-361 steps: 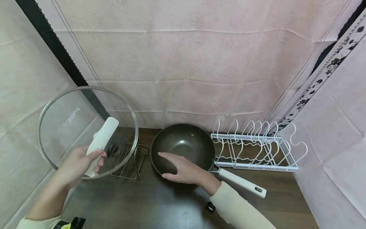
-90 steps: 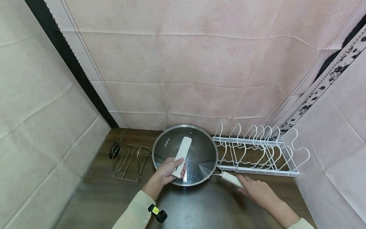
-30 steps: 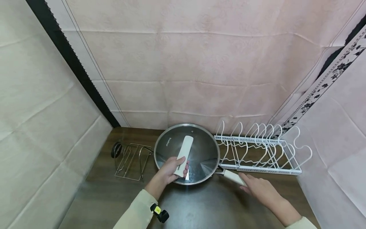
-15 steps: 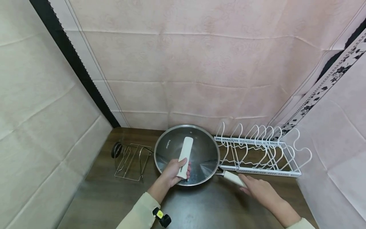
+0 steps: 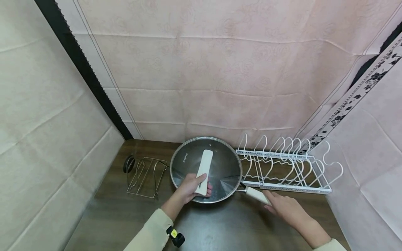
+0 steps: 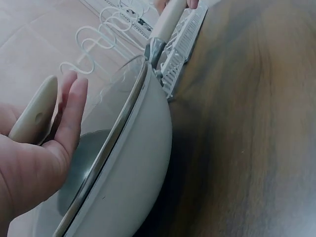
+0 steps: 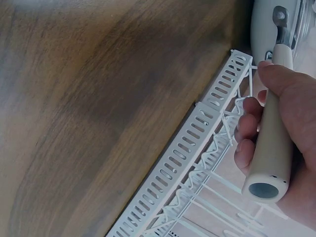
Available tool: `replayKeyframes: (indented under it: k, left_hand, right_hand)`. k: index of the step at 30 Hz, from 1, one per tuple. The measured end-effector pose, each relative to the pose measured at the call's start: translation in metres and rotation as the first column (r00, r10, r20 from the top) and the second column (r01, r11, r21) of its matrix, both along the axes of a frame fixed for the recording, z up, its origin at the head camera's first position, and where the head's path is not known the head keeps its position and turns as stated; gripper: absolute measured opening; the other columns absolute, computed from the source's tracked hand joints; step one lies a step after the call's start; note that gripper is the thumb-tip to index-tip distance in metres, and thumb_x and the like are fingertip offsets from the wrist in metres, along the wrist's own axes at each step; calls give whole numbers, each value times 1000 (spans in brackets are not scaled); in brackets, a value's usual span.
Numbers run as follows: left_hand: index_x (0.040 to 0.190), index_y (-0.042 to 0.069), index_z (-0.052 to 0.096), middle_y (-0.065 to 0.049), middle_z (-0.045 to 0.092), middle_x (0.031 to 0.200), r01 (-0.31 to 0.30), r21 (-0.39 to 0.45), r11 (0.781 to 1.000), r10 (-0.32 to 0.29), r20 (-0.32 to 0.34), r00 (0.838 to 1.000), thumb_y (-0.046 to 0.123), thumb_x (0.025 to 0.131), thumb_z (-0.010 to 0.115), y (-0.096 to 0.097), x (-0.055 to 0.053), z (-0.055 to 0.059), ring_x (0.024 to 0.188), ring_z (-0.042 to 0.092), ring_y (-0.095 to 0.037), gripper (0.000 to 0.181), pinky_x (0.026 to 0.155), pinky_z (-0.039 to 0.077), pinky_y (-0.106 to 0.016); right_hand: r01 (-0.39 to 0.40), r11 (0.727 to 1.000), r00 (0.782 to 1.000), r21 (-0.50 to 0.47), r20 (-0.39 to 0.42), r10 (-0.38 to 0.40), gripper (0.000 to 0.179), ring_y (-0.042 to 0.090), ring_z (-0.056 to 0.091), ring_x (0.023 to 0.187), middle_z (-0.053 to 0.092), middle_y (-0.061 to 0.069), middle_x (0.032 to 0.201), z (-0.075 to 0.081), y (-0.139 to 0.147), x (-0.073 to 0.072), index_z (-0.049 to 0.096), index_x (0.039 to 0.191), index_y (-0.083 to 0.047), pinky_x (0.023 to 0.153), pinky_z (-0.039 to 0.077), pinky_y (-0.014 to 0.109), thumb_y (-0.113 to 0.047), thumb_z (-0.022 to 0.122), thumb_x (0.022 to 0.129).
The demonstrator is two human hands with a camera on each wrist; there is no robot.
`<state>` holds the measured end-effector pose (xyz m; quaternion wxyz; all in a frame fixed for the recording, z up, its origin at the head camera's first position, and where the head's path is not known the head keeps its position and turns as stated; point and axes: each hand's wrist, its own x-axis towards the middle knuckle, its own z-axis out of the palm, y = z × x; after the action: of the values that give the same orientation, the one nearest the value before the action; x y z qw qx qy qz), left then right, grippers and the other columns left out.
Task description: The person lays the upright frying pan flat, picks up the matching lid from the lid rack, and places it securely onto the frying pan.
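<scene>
A glass lid (image 5: 188, 158) with a pale rim and a long white handle (image 5: 205, 164) lies over the pan (image 6: 143, 163), a round-bottomed one, pale on its outer side. My left hand (image 5: 190, 186) holds the lower end of the lid's handle; in the left wrist view the fingers pass under it, clear of the glass. The right hand (image 5: 286, 208) grips the pan's white handle (image 7: 274, 143), its fingers wrapped round it in the right wrist view. The pan's inside shows only dimly through the glass.
Right of the pan stands a white wire dish rack (image 5: 295, 189), close to its handle. A small metal wire stand (image 5: 140, 195) is to the left, with a black round piece (image 5: 128, 164) beside it. Cloth-covered walls enclose the brown wooden tabletop (image 5: 103, 216).
Twelve seconds ago my left hand held the lid up at the left and my right hand was over the uncovered pan. Since three seconds ago, lid and hands have barely moved.
</scene>
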<state>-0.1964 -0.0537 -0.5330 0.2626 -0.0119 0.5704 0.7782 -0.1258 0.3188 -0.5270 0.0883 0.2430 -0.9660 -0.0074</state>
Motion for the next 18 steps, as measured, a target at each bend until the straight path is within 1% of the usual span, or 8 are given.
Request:
replayKeyframes:
  k: [7, 8, 10, 11, 12, 14, 15, 18]
  left_hand:
    - [125, -17, 49, -13, 71, 80, -22, -91, 996, 19, -38, 999, 23, 109, 54, -6, 1, 2, 69, 73, -19, 43, 70, 66, -41]
    - [124, -16, 52, -13, 71, 81, -34, -112, 993, 28, -53, 998, 23, 108, 55, -7, 2, 2, 69, 73, -18, 42, 69, 65, -40]
    - [117, -15, 58, -11, 70, 82, -73, -191, 979, 53, -105, 993, 23, 107, 57, -9, 3, 4, 69, 70, -16, 40, 66, 64, -34]
    - [114, -14, 61, -11, 70, 83, -101, -235, 967, 70, -136, 988, 23, 106, 58, -10, 3, 4, 69, 69, -15, 39, 65, 63, -32]
    - [111, -14, 64, -11, 70, 85, -134, -284, 949, 85, -178, 980, 23, 105, 60, -12, 3, 5, 70, 67, -14, 38, 65, 61, -29]
    - [107, -11, 69, -12, 70, 88, -205, -381, 902, 112, -254, 961, 23, 102, 63, -15, 3, 8, 72, 65, -14, 35, 66, 58, -26]
    - [106, -9, 70, -13, 71, 91, -236, -419, 877, 119, -286, 951, 23, 102, 64, -17, 3, 10, 74, 65, -15, 34, 67, 56, -26]
    - [109, -6, 71, -16, 74, 98, -312, -486, 816, 133, -368, 920, 22, 101, 63, -24, 5, 15, 83, 67, -19, 30, 75, 56, -31]
  right_hand:
    - [10, 1000, 1000, -20, 21, -10, 45, 20, 57, 51, 64, 1, 81, -3, 0, -1, 59, 120, -17, 41, 43, 36, -32, 84, 85]
    - [12, 1000, 1000, -23, 23, -12, 45, 20, 58, 51, 64, 1, 81, -3, 0, -1, 59, 120, -17, 41, 43, 36, -32, 84, 85]
    - [18, 999, 999, -28, 33, -17, 46, 20, 58, 52, 64, 1, 81, -3, 0, 0, 59, 120, -16, 41, 44, 36, -33, 83, 85]
    - [22, 999, 999, -33, 40, -20, 46, 20, 59, 52, 64, 2, 81, -2, 0, 0, 59, 120, -15, 42, 44, 37, -33, 83, 85]
    - [28, 999, 998, -37, 50, -26, 46, 20, 60, 53, 64, 2, 81, -2, -1, 0, 59, 120, -15, 43, 45, 37, -33, 83, 85]
    - [45, 998, 997, -50, 72, -41, 46, 21, 62, 56, 65, 3, 83, 1, -2, 0, 59, 120, -14, 44, 47, 37, -33, 82, 86]
    - [53, 997, 995, -60, 82, -48, 46, 22, 64, 60, 66, 5, 86, 3, -3, 0, 59, 121, -13, 47, 50, 39, -33, 82, 86]
    - [65, 993, 994, -94, 91, -56, 46, 24, 68, 71, 68, 8, 93, 8, -9, -1, 60, 121, -10, 56, 56, 41, -33, 81, 88]
